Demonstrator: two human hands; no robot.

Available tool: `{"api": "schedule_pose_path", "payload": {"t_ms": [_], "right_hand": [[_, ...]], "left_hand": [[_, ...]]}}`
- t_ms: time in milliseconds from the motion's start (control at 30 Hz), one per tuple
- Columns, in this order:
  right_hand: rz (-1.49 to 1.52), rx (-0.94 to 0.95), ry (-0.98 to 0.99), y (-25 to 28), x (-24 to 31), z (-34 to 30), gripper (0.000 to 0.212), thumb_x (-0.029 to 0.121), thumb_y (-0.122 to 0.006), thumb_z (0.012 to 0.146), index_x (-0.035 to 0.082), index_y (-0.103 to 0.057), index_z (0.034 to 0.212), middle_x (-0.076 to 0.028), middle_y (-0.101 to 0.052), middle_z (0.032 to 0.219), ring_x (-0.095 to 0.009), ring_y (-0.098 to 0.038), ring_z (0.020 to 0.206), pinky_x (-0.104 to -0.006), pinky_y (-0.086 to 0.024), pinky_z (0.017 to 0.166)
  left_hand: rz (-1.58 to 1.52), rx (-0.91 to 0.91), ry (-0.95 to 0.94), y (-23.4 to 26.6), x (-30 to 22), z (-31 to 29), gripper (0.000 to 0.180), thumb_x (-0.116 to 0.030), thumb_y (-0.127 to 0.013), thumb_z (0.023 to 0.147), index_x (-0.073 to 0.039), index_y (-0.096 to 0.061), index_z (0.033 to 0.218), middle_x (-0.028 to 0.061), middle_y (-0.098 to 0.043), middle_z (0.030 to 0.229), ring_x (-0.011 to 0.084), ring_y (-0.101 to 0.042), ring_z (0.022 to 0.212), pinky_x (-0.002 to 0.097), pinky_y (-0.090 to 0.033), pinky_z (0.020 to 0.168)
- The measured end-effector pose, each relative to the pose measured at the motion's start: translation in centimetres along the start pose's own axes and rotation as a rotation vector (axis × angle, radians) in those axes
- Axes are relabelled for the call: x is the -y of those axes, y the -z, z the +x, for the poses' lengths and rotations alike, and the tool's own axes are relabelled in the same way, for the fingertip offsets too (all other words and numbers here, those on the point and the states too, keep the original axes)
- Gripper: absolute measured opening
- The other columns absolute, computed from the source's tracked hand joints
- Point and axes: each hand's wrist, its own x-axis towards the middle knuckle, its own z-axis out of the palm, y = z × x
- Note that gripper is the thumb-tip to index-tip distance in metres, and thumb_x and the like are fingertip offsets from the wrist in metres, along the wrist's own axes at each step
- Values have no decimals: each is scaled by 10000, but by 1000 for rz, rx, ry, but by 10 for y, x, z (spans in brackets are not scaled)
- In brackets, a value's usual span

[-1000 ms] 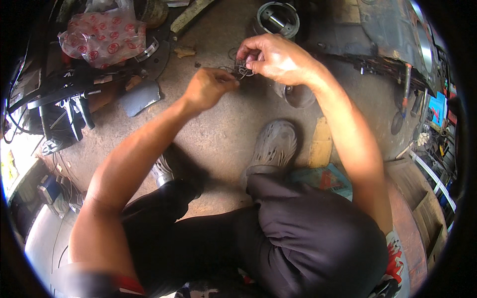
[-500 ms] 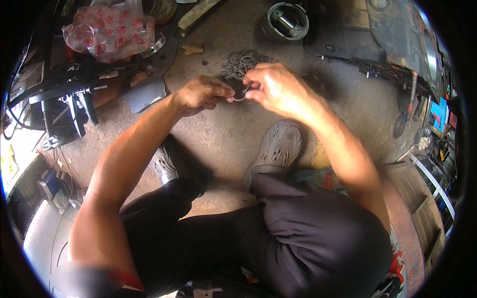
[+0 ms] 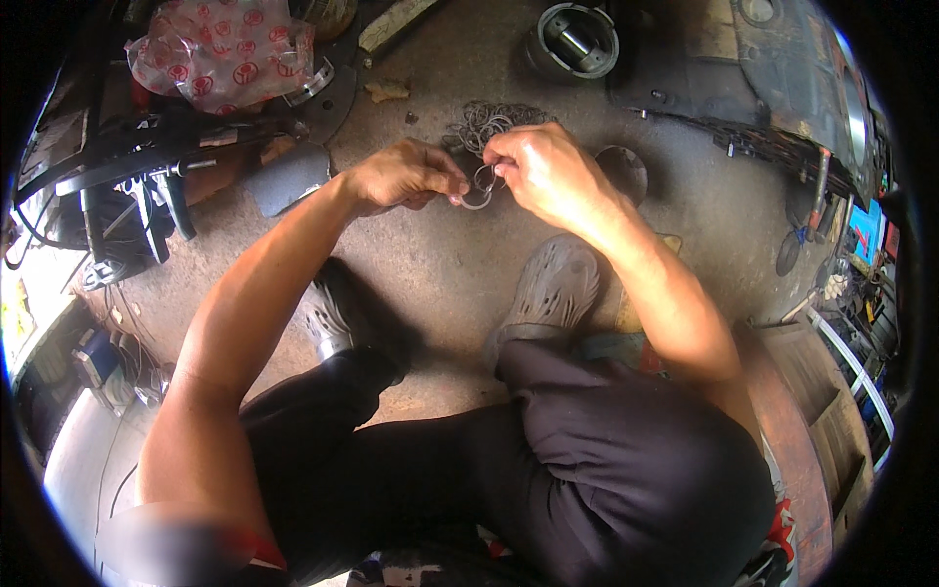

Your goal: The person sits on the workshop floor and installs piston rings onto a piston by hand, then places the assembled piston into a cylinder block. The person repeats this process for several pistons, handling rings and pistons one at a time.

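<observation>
Between my hands is a thin grey metal ring [image 3: 476,204], its curve showing in the gap between my fingertips. My left hand [image 3: 406,178] is closed, thumb and fingers pinching the ring's left side. On the other side, the fingers of my right hand [image 3: 546,168] are pinched at the ring's upper right. A second ring may overlap it there; I cannot tell. Just beyond my hands, a tangled pile of thin grey metal rings or loops [image 3: 489,121] lies on the floor, partly hidden by my right hand.
A round metal piston-like part [image 3: 604,49] with a crosswise pin stands far right of the pile. At far left are a clear plastic bag with red marks [image 3: 220,54] and a grey flat piece [image 3: 284,181]. My shoe [image 3: 556,284] rests on the concrete floor [image 3: 430,293].
The ring now shows as a fuller loop between my fingertips. My right hand has shifted slightly, and a round dark patch by its wrist has come more into sight.
</observation>
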Motion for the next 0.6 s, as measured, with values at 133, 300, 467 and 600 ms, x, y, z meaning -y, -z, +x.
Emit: {"api": "schedule_pose_path", "payload": {"t_ms": [133,300,467,600], "right_hand": [[-35,5,11,6,-3,1,109,16,-683,845,-38,-695,939,-236,-696,859,-380,-714,853,-443,-565,772],[72,34,100,13,-3,-8,179,30,-706,840,-32,-714,1008,-213,-692,887,-360,-701,872,-427,-555,800],[40,130,66,12,-6,-3,148,30,-713,840,-31,-704,974,-204,-684,923,-366,-681,871,-429,-547,790],[-43,136,88,10,-5,-1,108,26,-718,823,-29,-673,905,-216,-679,860,-388,-688,867,-436,-552,777]], "left_hand": [[-32,-13,-44,-2,-9,-2,279,-185,-790,881,22,-713,1051,79,-718,859,58,-416,520,239,-298,459],[-8,-9,-35,2,-16,-3,311,-218,-787,874,20,-724,1064,67,-726,862,62,-417,535,247,-323,475],[49,1,-47,-3,-20,-2,310,-225,-780,877,23,-727,1054,60,-723,847,61,-426,540,243,-333,484],[144,4,-25,-7,-27,-1,269,-212,-766,865,1,-743,1029,55,-718,825,65,-451,554,251,-356,493]]}}
